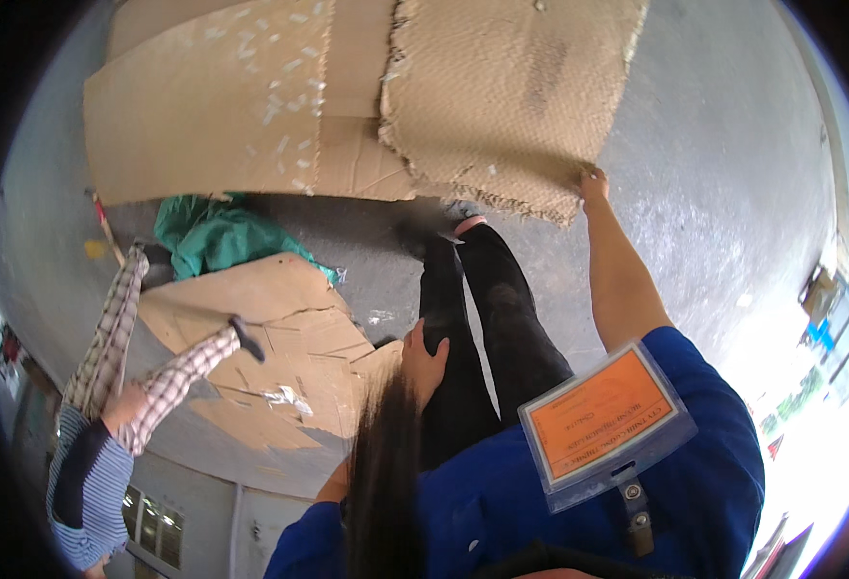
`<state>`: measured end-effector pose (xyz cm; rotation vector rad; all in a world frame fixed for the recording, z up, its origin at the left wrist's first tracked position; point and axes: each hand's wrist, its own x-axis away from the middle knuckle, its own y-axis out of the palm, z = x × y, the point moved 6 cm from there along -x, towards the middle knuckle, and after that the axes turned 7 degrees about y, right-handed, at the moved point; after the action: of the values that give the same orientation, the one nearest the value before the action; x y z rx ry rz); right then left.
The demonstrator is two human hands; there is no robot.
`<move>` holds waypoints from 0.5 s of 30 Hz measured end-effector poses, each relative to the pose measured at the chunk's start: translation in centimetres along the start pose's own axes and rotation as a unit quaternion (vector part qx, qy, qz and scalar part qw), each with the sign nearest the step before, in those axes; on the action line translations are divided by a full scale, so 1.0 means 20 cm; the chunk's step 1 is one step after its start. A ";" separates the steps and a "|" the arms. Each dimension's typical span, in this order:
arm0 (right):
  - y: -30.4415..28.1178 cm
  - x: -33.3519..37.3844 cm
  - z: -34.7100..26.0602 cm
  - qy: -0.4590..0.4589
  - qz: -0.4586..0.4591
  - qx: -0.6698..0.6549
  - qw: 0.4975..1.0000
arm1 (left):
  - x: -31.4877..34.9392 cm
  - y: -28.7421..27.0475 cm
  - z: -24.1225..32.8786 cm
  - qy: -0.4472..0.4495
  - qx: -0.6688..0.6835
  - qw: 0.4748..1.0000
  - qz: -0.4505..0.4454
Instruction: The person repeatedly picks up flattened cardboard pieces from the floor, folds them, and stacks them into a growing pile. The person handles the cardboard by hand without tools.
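My right hand (594,183) is closed on the near right corner of a tan woven mat (501,96) with frayed edges and a darker patch. That corner is raised a little. The mat overlaps flat cardboard sheets on the floor. My left hand (424,365) rests against my left thigh, its fingers apart and holding nothing. A large cardboard sheet (183,116), strewn with small pale scraps near its right side, lies left of the mat.
A green plastic sack (217,236) lies crumpled beside torn cardboard (289,357) at the left. There another person (106,434) in checked trousers stands with one foot over the cardboard. A red-ended stick (106,227) is near them. Grey floor (714,164) extends to the right.
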<state>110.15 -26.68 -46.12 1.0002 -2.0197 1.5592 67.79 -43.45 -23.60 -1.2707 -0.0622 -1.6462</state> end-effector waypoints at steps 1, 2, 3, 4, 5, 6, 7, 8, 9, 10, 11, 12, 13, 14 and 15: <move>0.01 -0.01 0.01 0.009 0.003 -0.006 1.000 | 0.00 -0.01 -0.01 -0.004 0.006 1.000 0.006; 0.03 -0.02 0.02 0.016 0.011 0.002 1.000 | 0.00 -0.01 -0.02 -0.013 0.009 1.000 0.008; 0.04 -0.04 0.03 0.008 0.034 0.008 0.999 | 0.00 -0.01 -0.03 -0.025 0.010 1.000 0.004; 0.04 -0.08 0.05 -0.001 0.063 0.027 0.998 | 0.00 -0.02 -0.04 -0.030 0.014 0.999 0.013; 0.09 -0.13 0.08 0.021 0.033 0.009 0.999 | 0.00 -0.03 -0.06 -0.034 0.017 0.999 0.015; 0.12 -0.17 0.11 0.044 0.004 -0.010 0.999 | 0.01 -0.04 -0.06 -0.020 0.021 0.999 0.036; 0.15 -0.22 0.15 0.073 -0.003 -0.019 0.997 | 0.01 -0.04 -0.08 -0.035 0.029 0.999 0.027; 0.15 -0.26 0.15 0.058 0.005 0.001 0.998 | 0.02 -0.03 -0.09 -0.033 0.040 0.998 0.035; 0.14 -0.28 0.13 0.044 0.034 0.031 0.998 | 0.03 -0.02 -0.10 -0.035 0.050 0.998 0.028; 0.14 -0.28 0.13 0.059 0.052 0.070 0.994 | 0.04 -0.01 -0.11 -0.034 0.059 0.997 0.039; 0.09 -0.24 0.08 0.037 0.128 0.081 0.988 | 0.06 0.00 -0.12 -0.039 0.070 0.996 0.038; 0.07 -0.19 0.04 0.018 0.192 0.106 0.976 | 0.08 0.01 -0.14 -0.063 0.066 0.995 0.049; 0.03 -0.08 -0.04 -0.017 0.243 0.123 0.962 | 0.09 0.02 -0.14 -0.057 0.083 0.993 0.054; 0.03 0.05 -0.14 -0.094 0.272 0.142 0.947 | 0.10 0.03 -0.15 -0.064 0.088 0.992 0.062; 0.08 0.20 -0.22 -0.173 0.220 0.197 0.940 | 0.11 0.03 -0.16 -0.057 0.090 0.991 0.082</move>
<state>105.83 -23.42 -43.11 1.0748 -2.3430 2.2239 66.23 -47.06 -23.63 -1.1980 -0.1686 -1.3953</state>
